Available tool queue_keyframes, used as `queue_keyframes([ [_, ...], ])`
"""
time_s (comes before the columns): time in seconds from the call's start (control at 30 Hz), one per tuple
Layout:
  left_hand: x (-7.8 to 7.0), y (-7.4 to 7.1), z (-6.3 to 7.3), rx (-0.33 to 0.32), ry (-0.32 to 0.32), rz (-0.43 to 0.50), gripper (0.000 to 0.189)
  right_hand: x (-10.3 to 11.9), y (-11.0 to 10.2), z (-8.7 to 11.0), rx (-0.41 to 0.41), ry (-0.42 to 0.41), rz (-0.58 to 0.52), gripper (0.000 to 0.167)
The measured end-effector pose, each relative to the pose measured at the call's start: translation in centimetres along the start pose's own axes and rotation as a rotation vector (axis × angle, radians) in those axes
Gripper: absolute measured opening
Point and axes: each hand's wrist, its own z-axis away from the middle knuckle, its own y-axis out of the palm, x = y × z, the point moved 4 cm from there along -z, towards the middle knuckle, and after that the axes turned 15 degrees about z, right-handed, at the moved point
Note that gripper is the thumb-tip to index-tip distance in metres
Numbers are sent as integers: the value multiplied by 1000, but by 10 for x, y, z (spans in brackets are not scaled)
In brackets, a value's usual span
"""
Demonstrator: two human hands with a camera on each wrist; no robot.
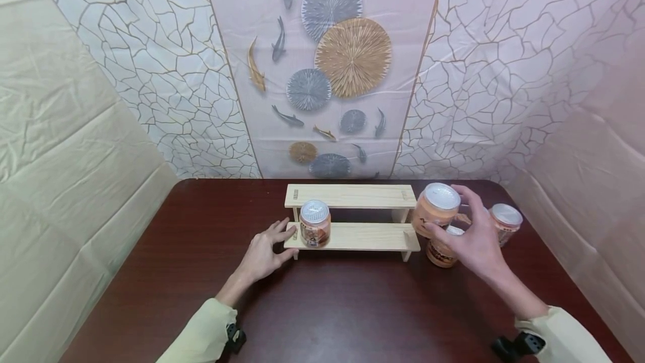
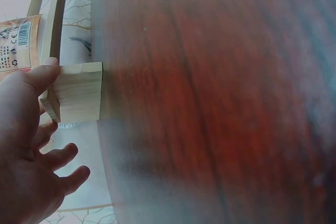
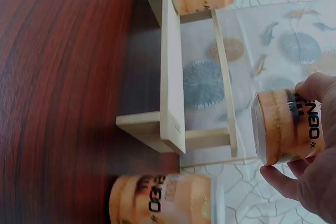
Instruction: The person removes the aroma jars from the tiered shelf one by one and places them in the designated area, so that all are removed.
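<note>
Head view, nearest first: on the red-brown table [image 1: 342, 307], the left hand [image 1: 264, 248] pinches the left end of a two-tier pale wooden rack [image 1: 363, 235], its other fingers loosely spread. Toward the table's right edge, the right hand [image 1: 476, 234] is partly closed, thumb and fingers round a held jar [image 1: 434, 206]. That jar is off the table, beside the rack's right end: squat, round, peach-orange, with a whitish flat lid and bold dark lettering. Below it stands a matching jar [image 1: 441, 252], partly hidden. A lidded jar [image 1: 314, 227] with a picture label sits at the lower tier's left end. Farther back, toward the table's back right corner, stands another jar [image 1: 505, 223].
</note>
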Motion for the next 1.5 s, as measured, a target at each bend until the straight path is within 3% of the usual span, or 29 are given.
queue_keyframes([
  [0.93, 2, 1, 0, -5, 14, -14, 52, -44, -53, 13, -106, 159, 72, 86],
  [1.5, 1, 1, 0, 2, -13, 13, 53, -68, -60, 25, -119, 285, 100, 86],
])
